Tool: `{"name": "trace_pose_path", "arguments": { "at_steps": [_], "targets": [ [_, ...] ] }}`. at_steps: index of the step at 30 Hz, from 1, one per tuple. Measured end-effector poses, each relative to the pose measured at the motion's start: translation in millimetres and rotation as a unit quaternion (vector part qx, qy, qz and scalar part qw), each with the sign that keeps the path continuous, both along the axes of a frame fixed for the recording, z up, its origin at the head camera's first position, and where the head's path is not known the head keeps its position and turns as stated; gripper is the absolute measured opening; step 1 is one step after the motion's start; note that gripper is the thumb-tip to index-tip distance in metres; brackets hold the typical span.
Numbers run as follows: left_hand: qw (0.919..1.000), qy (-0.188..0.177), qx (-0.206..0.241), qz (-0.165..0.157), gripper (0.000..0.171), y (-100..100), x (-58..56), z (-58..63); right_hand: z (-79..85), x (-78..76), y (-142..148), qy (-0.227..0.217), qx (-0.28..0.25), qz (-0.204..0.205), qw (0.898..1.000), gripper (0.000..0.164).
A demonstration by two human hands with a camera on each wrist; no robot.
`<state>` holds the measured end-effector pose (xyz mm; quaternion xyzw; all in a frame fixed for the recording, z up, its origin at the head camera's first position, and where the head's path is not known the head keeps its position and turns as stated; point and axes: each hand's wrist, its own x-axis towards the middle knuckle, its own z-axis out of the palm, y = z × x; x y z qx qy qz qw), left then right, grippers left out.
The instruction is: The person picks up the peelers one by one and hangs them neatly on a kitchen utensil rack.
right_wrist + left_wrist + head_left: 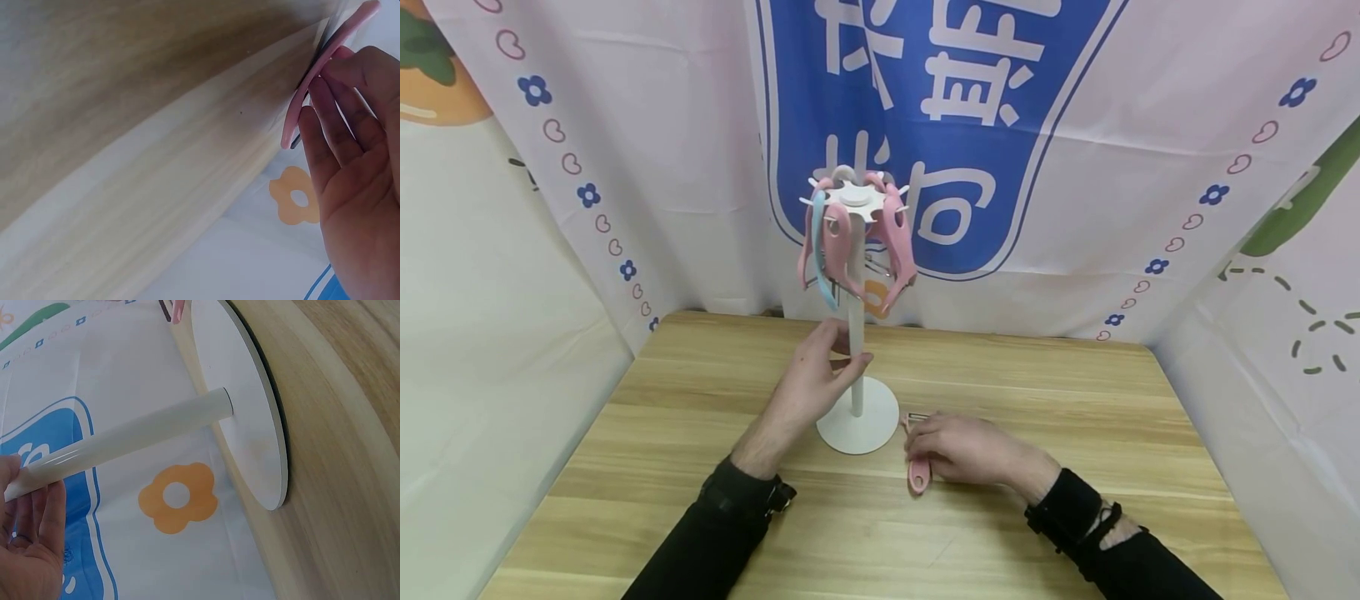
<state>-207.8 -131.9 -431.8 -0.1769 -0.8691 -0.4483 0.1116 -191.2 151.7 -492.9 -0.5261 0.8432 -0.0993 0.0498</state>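
Note:
A white stand rises from a round base (874,429), with a hooked rack (856,197) at its top. My left hand (811,373) grips the stand's pole (131,439) between thumb and fingers, above the base. Several pink peelers (901,242) and a light blue peeler (818,250) hang from the rack by their handle holes. Right of the base, my right hand (966,446) pinches another pink peeler (919,477) close over the table. Its blade end points away from me. In the right wrist view, thumb and fingertips meet this peeler's handle (331,51).
The wood-grain table (700,400) ends at a back edge near a hanging cloth (700,167) with a blue printed panel. Pale cloth (1262,433) also hangs along both sides. The hanging peelers spread out around the pole above my left hand.

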Motion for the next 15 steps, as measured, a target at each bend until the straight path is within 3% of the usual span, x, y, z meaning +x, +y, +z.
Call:
{"name": "trace_pose_path", "arguments": {
  "at_steps": [9,15],
  "targets": [
    [1.0,0.001,-0.002,-0.002,0.039,-0.5,-1.3,-0.4,-1.5,0.5,-1.2,0.015,-0.014,0.001,1.0,0.026],
    [1.0,0.003,-0.004,-0.003,0.04,-0.7,-0.8,0.0,-3.0,0.6,-2.8,0.039,-0.024,0.007,0.999,0.019]
  ]
}}
